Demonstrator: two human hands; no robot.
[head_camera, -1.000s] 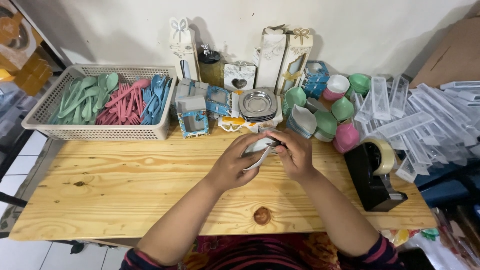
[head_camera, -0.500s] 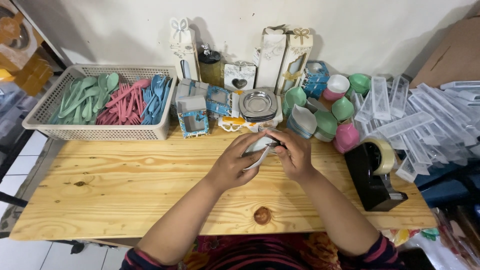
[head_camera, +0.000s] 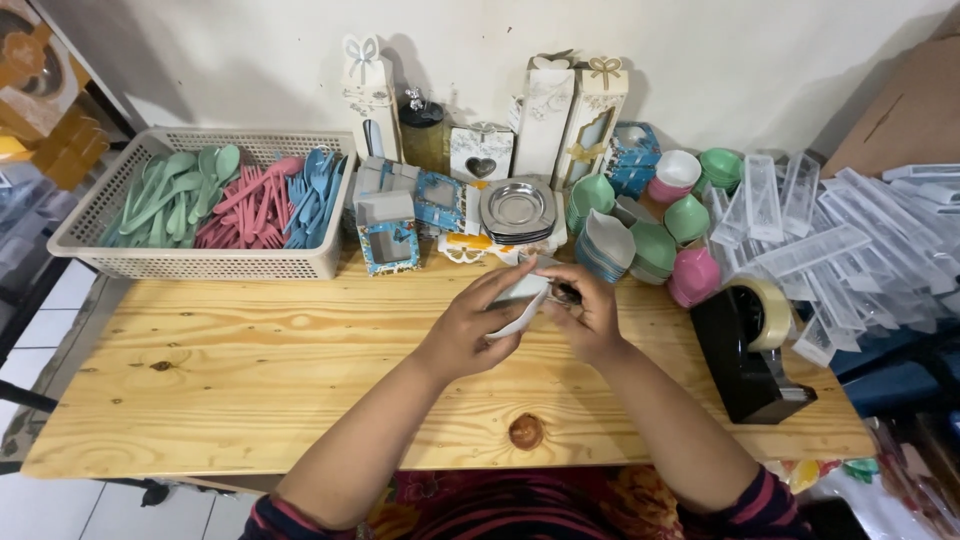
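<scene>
Both hands, left hand and right hand, pinch a small white dish at mid-frame above the wooden table; steady, close fingertip pressure would likely serve best.

Mostly hidden between left hand and right hand: small white piece, kind unclear. Dark bit at right fingertips too small to identify. Clear plastic boxes cut off by right edge.
</scene>
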